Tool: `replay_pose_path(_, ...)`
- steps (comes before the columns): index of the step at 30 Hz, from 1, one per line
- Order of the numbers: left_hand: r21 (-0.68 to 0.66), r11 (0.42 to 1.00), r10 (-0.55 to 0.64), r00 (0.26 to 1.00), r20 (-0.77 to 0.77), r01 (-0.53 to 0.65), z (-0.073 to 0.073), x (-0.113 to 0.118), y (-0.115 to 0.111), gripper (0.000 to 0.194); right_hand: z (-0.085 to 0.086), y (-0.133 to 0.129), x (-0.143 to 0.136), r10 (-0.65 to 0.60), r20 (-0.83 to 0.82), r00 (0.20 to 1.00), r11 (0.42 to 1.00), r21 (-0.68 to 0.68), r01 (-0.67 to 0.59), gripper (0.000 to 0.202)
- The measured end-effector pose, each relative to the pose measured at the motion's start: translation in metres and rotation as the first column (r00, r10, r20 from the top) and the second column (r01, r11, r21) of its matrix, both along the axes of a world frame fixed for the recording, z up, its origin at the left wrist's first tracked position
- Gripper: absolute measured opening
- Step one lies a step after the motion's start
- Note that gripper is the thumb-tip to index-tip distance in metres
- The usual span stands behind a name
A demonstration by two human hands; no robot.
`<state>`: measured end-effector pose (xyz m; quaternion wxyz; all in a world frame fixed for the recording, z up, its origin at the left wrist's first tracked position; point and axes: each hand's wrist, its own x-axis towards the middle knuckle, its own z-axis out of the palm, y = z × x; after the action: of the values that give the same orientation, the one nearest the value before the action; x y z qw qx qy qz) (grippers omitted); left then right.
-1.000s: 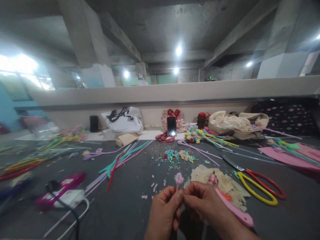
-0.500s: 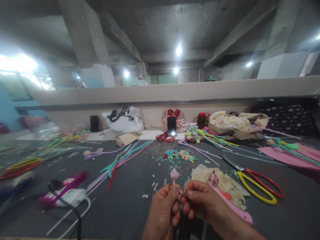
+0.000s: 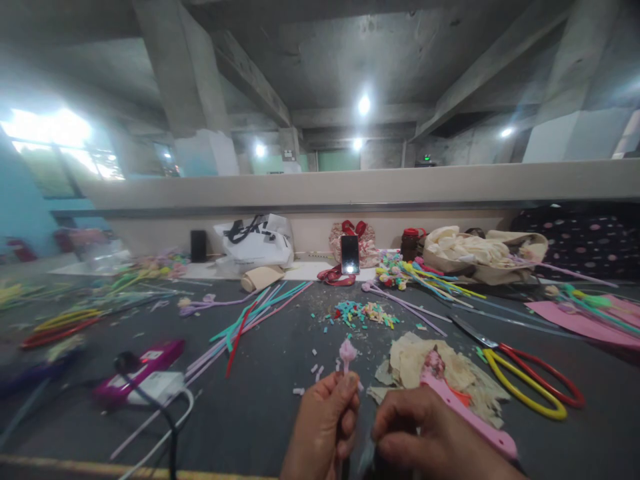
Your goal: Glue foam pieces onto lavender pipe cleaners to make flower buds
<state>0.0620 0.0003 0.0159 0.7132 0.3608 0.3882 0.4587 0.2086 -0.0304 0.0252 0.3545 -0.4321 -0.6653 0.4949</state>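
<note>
Near the bottom centre, my left hand [image 3: 327, 423] pinches the stem of a small pale purple flower [image 3: 347, 351], whose head stands upright above the thumb. My right hand [image 3: 425, 427] is just to the right, apart from the left one, with its fingers curled; whether anything is between them is hidden. Beyond my right hand, a pink-handled tool [image 3: 467, 413] rests with its tip over a crumpled beige cloth [image 3: 407, 357]. A few cut purple bits [image 3: 299, 391] lie left of the flower.
Large scissors [image 3: 530, 383] with red and yellow handles lie at the right. Colourful cut pieces [image 3: 367, 313] are scattered mid-table. Long coloured stems [image 3: 250, 320] and a magenta device [image 3: 140, 373] with cables are at the left. A phone [image 3: 350, 254] stands at the back.
My right hand has moved away from my left hand, down and to the right. The left hand still pinches the flower stem. The whole view has shifted slightly.
</note>
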Motion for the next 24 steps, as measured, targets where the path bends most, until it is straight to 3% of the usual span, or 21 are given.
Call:
replay_pose_path(3,0.003,1.000,0.009,1.000,0.001,-0.009,0.000,0.001,-0.004,0.030,-0.003,0.004,-0.002,-0.095,-0.144,0.985,0.992,-0.098,0.082,0.010)
replay_pose_path(9,-0.002,0.999,-0.049,0.999,0.007,0.049,-0.003,0.009,-0.006,0.030,-0.004,0.011,-0.011,-0.259,-0.185,0.948,0.966,-0.072,0.249,0.027)
replay_pose_path(24,-0.014,0.999,-0.047,0.999,-0.009,0.047,-0.005,0.009,-0.007,0.030,0.000,0.014,-0.014,-0.356,-0.126,0.926,0.933,-0.095,0.346,0.015)
